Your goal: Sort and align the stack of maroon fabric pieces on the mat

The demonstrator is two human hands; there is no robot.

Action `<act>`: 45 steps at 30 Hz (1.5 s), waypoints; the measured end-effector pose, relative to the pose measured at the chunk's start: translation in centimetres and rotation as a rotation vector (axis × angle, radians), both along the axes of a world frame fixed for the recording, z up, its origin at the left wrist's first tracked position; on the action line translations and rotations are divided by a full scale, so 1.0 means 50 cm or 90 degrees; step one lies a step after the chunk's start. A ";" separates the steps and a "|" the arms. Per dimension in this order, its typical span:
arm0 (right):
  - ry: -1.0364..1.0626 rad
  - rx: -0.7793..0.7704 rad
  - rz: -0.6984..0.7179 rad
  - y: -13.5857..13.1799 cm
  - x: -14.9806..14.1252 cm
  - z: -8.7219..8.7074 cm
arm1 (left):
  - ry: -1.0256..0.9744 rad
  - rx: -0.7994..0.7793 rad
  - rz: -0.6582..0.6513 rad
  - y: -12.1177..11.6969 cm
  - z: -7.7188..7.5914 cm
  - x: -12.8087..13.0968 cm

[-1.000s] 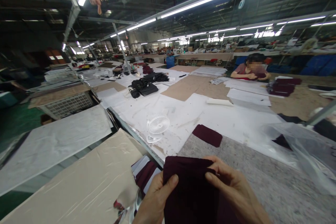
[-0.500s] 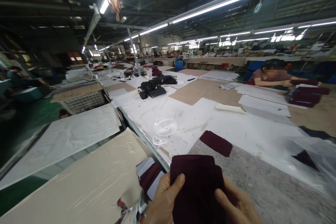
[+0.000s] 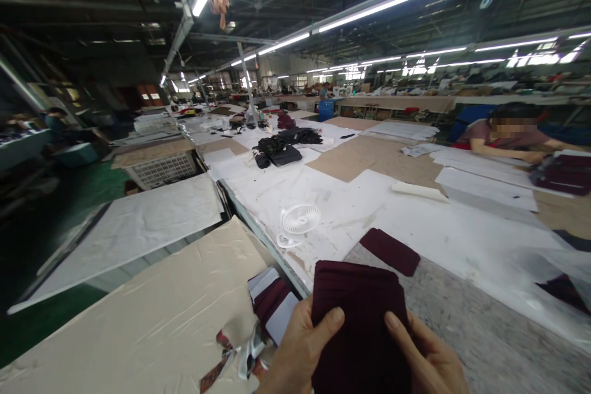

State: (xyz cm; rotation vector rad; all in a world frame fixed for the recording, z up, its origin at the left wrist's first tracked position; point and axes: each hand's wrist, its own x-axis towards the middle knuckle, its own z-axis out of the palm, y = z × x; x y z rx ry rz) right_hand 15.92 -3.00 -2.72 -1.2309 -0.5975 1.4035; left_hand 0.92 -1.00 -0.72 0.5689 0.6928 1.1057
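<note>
A stack of dark maroon cut fabric pieces [image 3: 360, 326] is held upright in front of me, its layered top edge facing away. My left hand [image 3: 300, 345] grips its left side, thumb flat on the near face. On the right side my right hand [image 3: 427, 348] clasps it the same way, fingers behind. Beyond the stack, another maroon fabric piece [image 3: 390, 251] lies flat on the grey speckled sheet [image 3: 466, 301]. Left of my left hand, a bundle of maroon and pale grey pieces [image 3: 273, 303] rests beside the table edge, near some crumpled ribbon-like strips [image 3: 237, 354].
A small white fan [image 3: 300, 219] stands on the white-covered table [image 3: 351, 209]. Black fabric bundles [image 3: 279, 151] lie farther back. At right, a co-worker [image 3: 503, 135] leans over maroon stacks [image 3: 563, 173]. A cream-covered surface [image 3: 152, 314] is at left, with a plastic crate [image 3: 161, 171] behind.
The view has swung slightly left, so the scene sits farther right. Both hands still hold the stack, its top edges now more evenly lined up. The co-worker's arms have lowered toward the maroon stacks.
</note>
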 end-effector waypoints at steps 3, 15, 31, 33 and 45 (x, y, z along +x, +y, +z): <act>-0.010 0.004 0.001 0.000 -0.001 0.003 | 0.008 0.004 -0.007 -0.002 0.003 -0.005; -0.087 0.087 0.005 -0.003 -0.003 0.030 | 0.019 -0.028 0.030 0.008 0.002 -0.007; -0.187 0.132 -0.019 0.019 0.040 0.086 | 0.082 -0.086 -0.013 -0.009 0.015 -0.028; -0.203 0.123 0.002 0.019 0.044 0.086 | 0.087 -0.077 -0.024 -0.008 0.011 -0.030; 0.009 0.116 0.105 0.015 0.031 0.083 | 0.079 -0.026 -0.064 0.000 -0.010 -0.034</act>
